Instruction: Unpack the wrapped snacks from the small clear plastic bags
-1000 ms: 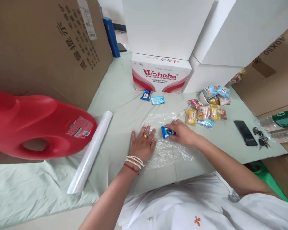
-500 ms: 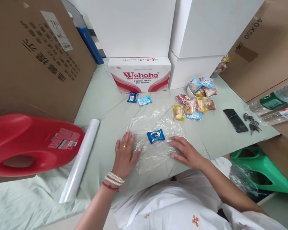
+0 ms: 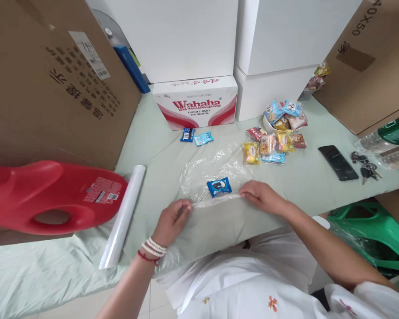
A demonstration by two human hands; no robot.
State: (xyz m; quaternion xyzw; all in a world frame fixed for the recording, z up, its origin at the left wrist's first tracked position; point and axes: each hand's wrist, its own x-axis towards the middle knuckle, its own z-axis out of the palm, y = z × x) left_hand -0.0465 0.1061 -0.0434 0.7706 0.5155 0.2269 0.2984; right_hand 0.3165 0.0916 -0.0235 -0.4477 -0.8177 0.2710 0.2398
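A sheet of clear plastic film [image 3: 196, 173] lies on the green tablecloth, its near edge folded up toward a small blue snack packet [image 3: 219, 187] that rests on it. My left hand [image 3: 173, 221], wearing pearl bracelets, pinches the left end of that folded edge between thumb and fingers. At the right end, my right hand [image 3: 261, 196] is closed on the same edge, its fingertips just right of the packet. The folded edge runs fairly straight between both hands, touching or nearly touching the packet's near side.
A roll of film [image 3: 123, 217] lies left, beside a red jug [image 3: 69, 195]. Behind are a Wahaha carton [image 3: 197, 104], two snack packets [image 3: 203, 138], and a snack pile [image 3: 267, 144] by a bowl. To the right are a phone [image 3: 338, 162], keys [image 3: 367, 166] and bottles [image 3: 390, 133].
Both hands, earlier spread flat beside the packet, are now closed on the film's near edge. That edge has been lifted and folded away from me, toward the packet. The view has shifted slightly.
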